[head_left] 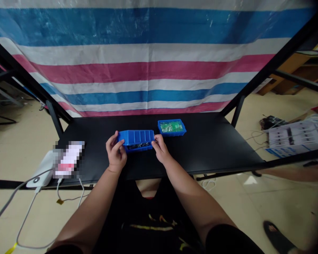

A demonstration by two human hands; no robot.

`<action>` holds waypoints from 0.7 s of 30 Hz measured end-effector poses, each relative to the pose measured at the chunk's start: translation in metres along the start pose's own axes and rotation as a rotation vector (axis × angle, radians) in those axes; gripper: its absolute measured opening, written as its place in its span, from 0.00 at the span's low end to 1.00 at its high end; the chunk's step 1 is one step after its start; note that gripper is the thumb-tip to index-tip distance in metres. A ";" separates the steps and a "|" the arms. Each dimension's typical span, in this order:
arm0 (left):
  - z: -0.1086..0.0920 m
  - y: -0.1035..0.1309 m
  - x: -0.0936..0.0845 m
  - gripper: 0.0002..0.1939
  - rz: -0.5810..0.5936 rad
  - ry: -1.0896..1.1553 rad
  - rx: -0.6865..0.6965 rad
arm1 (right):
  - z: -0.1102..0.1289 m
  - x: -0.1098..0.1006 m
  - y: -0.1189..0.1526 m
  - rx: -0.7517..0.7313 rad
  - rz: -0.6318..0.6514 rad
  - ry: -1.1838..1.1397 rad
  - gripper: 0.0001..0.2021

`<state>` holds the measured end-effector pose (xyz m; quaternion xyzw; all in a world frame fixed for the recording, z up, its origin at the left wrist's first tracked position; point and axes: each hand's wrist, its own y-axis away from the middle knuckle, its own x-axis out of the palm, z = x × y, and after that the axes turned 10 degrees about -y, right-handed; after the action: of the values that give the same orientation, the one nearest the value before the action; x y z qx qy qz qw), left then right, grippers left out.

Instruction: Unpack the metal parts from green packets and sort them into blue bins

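Head view: a ribbed blue bin (139,137) is being held tilted near the middle of the frame, over the black table (206,148); whether any weight is being borne by the table cannot be told.
Left hand (116,150): the bin's left end is being clasped, with the fingers being curled around the corner.
Right hand (161,148): the right end is being pinched narrowly, at its edge.
Lower blue wall (140,149): this is being shown beneath the ribbed face; whether a second bin is being seen there cannot be told.
Small dark parts (141,145): these are being glimpsed in the gap; their kind is being hidden by their size.
Handling: the bin is being judged light, stiff plastic, rather smooth; loose contents could be spilled by a sharp tilt.
Best hold: both short ends are being favored, with the gap being left free of fingers.
Green boards (171,126): these are being held in another blue bin (173,134), right of center; fragility is being presumed.
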<state>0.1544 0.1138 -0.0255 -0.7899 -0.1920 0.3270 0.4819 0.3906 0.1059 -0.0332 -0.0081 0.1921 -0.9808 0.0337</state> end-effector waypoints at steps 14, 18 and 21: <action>-0.003 0.001 0.001 0.20 0.103 0.078 -0.036 | -0.008 -0.003 -0.002 -0.066 -0.149 -0.066 0.14; 0.000 0.001 0.001 0.32 0.224 0.134 -0.118 | -0.008 0.000 -0.005 -0.081 -0.127 -0.224 0.21; 0.003 0.003 0.000 0.34 0.271 0.183 -0.156 | -0.005 0.001 -0.005 -0.075 -0.102 -0.213 0.33</action>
<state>0.1523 0.1143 -0.0290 -0.8700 -0.0636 0.2997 0.3862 0.3894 0.1121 -0.0357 -0.1231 0.2231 -0.9670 0.0037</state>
